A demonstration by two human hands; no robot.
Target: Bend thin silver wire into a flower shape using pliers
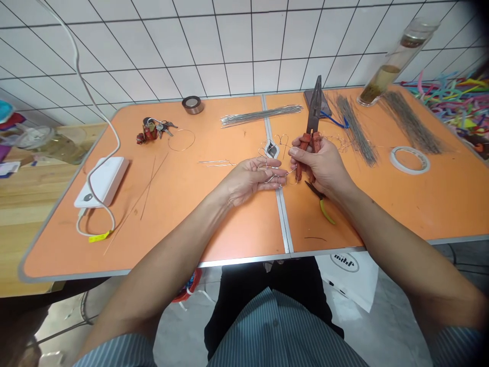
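Note:
Near the table's middle seam, my left hand (254,178) is closed on a thin bent wire (280,178), its loops showing between the fingers. Just right of it, my right hand (324,163) grips red-handled long-nose pliers (314,114), their dark jaws pointing up and away from me. A strand of the wire reaches toward the right fingertips; whether they touch it I cannot tell. Beyond my left fingers lies a small white diamond-shaped piece (271,149) with a dark centre. Small cutters with a yellow-green handle (326,211) rest below my right hand.
Straight wires (262,115) lie at the back, with wire bundles (357,130) at right. Around them are a white tape roll (409,160), a glass bottle (385,76), dark tape (193,104) and keys (160,127). A white power bank (103,181) with a cable sits left.

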